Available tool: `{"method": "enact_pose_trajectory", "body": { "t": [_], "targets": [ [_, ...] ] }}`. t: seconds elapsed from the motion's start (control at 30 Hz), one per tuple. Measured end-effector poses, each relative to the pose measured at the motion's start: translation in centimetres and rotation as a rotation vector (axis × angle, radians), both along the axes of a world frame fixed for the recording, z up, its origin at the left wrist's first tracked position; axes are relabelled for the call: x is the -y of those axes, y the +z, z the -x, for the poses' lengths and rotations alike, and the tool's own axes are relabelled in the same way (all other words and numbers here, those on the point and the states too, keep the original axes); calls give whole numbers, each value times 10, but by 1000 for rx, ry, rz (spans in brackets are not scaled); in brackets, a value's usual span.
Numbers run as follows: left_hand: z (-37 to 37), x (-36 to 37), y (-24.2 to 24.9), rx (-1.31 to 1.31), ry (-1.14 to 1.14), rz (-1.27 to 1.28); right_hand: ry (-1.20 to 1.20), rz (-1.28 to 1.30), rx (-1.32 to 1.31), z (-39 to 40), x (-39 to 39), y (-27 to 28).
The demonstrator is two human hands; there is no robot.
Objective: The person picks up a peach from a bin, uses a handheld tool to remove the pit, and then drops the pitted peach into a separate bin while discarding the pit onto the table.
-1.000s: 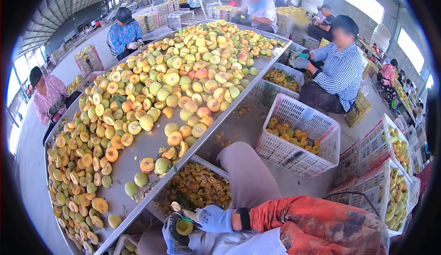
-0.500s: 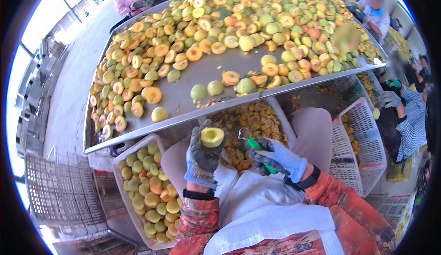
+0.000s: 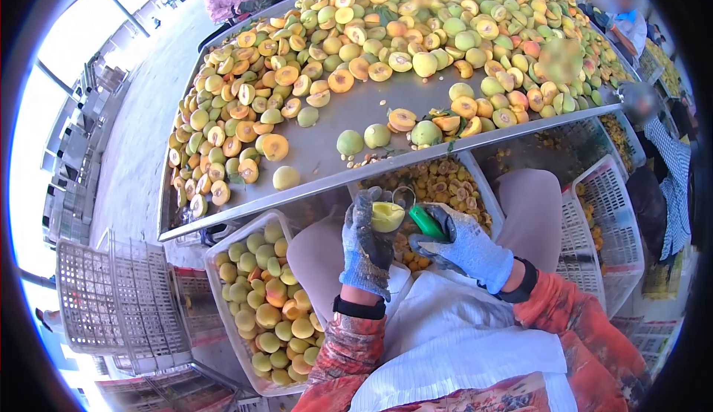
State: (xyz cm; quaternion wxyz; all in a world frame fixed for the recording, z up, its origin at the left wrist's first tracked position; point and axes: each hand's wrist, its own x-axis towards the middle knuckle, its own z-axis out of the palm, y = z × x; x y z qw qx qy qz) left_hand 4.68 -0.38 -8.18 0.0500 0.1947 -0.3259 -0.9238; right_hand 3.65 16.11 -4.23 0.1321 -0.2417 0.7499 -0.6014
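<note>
My left hand [image 3: 366, 252], in a grey-blue coated glove, is closed around a pale yellow peach half [image 3: 388, 217], its cut side tilted toward my right hand. In my right hand [image 3: 473, 247], gloved the same way, is a pitting tool with a green handle [image 3: 425, 222]. Its thin metal loop [image 3: 404, 197] is right at the edge of the peach half. Below both hands, between my knees, sits a bin of pits and scraps [image 3: 445, 182].
A metal table [image 3: 327, 145] heaped with halved peaches stands ahead. To my left is a white crate [image 3: 223, 293] of peach halves, with stacked crates [image 3: 119, 301] beyond. A perforated crate [image 3: 620, 226] stands at right. Other people sit around the table.
The pitting tool's loop has come to the edge of the peach half, and my hands are closer together. The peach half has tilted toward the tool. The whole view has shifted slightly.
</note>
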Motion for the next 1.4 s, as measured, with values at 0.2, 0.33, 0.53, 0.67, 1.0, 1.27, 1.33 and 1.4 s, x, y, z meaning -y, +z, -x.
{"method": "enact_pose_trajectory", "body": {
  "t": [0.2,0.33,0.53,0.67,1.0,1.27,1.33,1.4],
  "targets": [
    [-5,-24,20,-48,-3,-170,-223,-162,-400,-2,18,29],
    [-8,-23,39,-315,46,-22,-258,532,391,-12,17,25],
    [-12,-35,64,-464,-85,241,-166,643,916,5,-4,20],
    [-13,-25,66,-470,-137,-104,42,789,1051,18,-24,-1],
    [-22,-21,42,-341,-367,1197,-63,-243,-178,21,-25,17],
    [-1,-14,18,-326,-78,626,-148,-364,-429,-10,-12,19],
    [0,-16,16,-270,-44,415,-171,-324,-466,-12,-8,18],
    [2,-9,22,-151,-96,87,-107,-377,-407,-9,-5,25]
  ]
}}
